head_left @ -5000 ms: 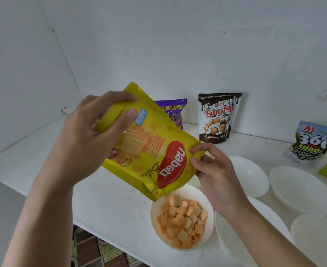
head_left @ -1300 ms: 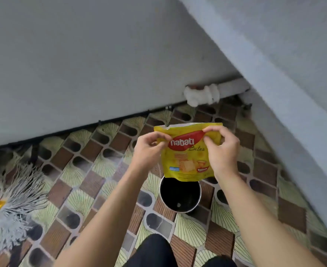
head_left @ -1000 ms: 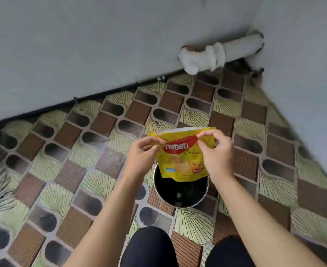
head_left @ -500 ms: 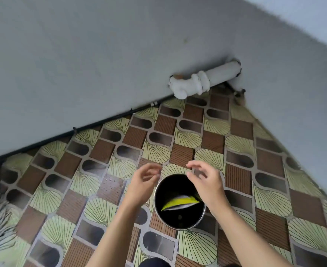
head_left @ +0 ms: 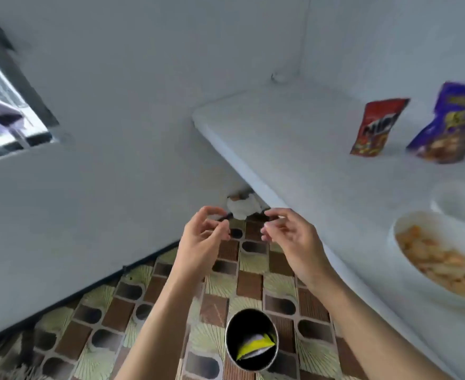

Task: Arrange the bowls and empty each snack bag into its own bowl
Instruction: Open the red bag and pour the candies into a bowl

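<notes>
The yellow snack bag (head_left: 254,349) lies crumpled inside the black bin (head_left: 251,340) on the tiled floor (head_left: 121,311). My left hand (head_left: 202,239) and right hand (head_left: 290,237) hover above, fingers loosely curled, holding nothing. On the desk (head_left: 294,160): a filled bowl (head_left: 439,256), red bag (head_left: 375,127), purple bag (head_left: 450,124).

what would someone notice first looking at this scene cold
Two bare hands, the left hand and the right hand, hover empty with fingers curled in the middle of the view, above a patterned tile floor. Straight below them stands a dark bin with a crumpled yellow bag inside. At the right, on the white counter, a bowl of orange snacks sits near a red bag and a purple bag.
</notes>
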Tool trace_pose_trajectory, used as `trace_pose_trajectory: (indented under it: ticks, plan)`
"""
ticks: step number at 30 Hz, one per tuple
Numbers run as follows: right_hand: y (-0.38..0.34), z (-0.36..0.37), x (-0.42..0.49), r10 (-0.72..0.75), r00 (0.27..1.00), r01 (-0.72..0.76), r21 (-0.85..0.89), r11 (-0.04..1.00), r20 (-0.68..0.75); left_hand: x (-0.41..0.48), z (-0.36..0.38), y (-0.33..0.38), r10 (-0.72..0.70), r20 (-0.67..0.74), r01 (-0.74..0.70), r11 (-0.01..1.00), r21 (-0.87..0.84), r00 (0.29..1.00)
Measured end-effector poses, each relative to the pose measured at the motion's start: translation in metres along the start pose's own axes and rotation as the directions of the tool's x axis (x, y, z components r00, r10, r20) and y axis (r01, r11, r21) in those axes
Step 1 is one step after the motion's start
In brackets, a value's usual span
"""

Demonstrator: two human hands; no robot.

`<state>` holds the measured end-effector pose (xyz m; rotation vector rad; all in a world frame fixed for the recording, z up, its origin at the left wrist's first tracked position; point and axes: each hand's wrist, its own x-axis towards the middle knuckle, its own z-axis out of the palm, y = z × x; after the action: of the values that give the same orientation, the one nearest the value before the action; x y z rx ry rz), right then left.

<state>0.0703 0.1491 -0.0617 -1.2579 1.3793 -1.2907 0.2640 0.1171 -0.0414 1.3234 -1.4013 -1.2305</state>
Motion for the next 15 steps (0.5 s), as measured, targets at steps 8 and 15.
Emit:
trace_pose_trajectory:
  ticks: [8, 15]
  plan:
    - [-0.103, -0.086, -0.02, -0.152, 0.96, 0.158, 0.004, 0.987, -0.234, -0.003, 0.061, 0.112, 0.254, 0.206, -0.256, 0.967, -0.016, 0.945]
    - [-0.114, -0.181, -0.025, -0.156, 0.861, 0.174, -0.008, 0.985, -0.484, 0.025, 0.152, 0.152, 0.312, 0.324, -0.324, 0.946, -0.017, 0.893]
